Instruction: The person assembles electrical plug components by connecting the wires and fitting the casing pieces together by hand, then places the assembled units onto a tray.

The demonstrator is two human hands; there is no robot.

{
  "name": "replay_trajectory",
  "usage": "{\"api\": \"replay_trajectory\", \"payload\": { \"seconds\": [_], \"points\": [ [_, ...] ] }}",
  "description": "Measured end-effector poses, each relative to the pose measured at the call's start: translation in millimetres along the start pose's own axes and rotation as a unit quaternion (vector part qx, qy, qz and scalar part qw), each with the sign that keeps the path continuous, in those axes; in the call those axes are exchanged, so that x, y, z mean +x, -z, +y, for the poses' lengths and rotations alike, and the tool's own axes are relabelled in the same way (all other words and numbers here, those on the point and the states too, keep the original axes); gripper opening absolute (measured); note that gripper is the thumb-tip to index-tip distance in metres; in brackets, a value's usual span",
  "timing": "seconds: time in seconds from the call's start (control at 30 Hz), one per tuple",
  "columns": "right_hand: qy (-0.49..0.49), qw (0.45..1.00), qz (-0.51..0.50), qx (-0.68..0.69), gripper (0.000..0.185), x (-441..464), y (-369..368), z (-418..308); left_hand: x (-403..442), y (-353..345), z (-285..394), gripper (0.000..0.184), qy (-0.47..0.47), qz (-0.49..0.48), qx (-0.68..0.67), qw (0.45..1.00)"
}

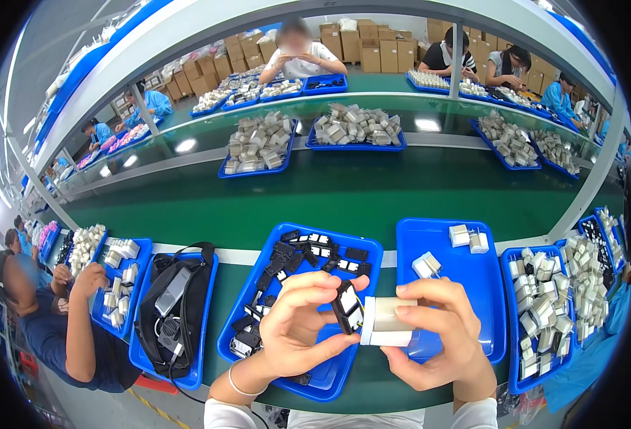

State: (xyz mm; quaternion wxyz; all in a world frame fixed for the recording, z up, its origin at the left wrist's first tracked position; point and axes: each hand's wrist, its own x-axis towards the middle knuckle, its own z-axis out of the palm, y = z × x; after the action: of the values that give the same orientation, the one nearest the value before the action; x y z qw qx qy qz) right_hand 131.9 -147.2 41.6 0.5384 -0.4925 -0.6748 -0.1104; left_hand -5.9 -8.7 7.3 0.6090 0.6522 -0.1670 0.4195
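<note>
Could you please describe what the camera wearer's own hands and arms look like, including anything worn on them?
The left hand and right hand are both without gloves. A thin, pale bangle circles the left wrist; none shows on the right. White sleeves appear on both forearms at the picture's lower edge.

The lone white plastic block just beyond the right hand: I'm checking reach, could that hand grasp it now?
Not immediately, it seems: the right hand grips a boxy cream plastic housing, though the block lies uncovered in the blue plastic tray.
</note>
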Motion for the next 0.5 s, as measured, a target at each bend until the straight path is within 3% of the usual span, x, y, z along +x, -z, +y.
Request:
{"api": "replay_trajectory", "payload": {
  "seconds": [0.17,0.5],
  "points": [
    [-0.03,0.999,0.013,0.013,0.048,0.4,-2.7,-0.1,-0.7,3.1,-1.1,0.06,0.029,0.017,-0.058,0.998],
    [-0.087,0.995,-0.036,-0.028,0.054,0.6,-0.4,1.8,0.9,1.9,-3.4,0.064,0.03,0.025,-0.027,0.999]
  ]
}}
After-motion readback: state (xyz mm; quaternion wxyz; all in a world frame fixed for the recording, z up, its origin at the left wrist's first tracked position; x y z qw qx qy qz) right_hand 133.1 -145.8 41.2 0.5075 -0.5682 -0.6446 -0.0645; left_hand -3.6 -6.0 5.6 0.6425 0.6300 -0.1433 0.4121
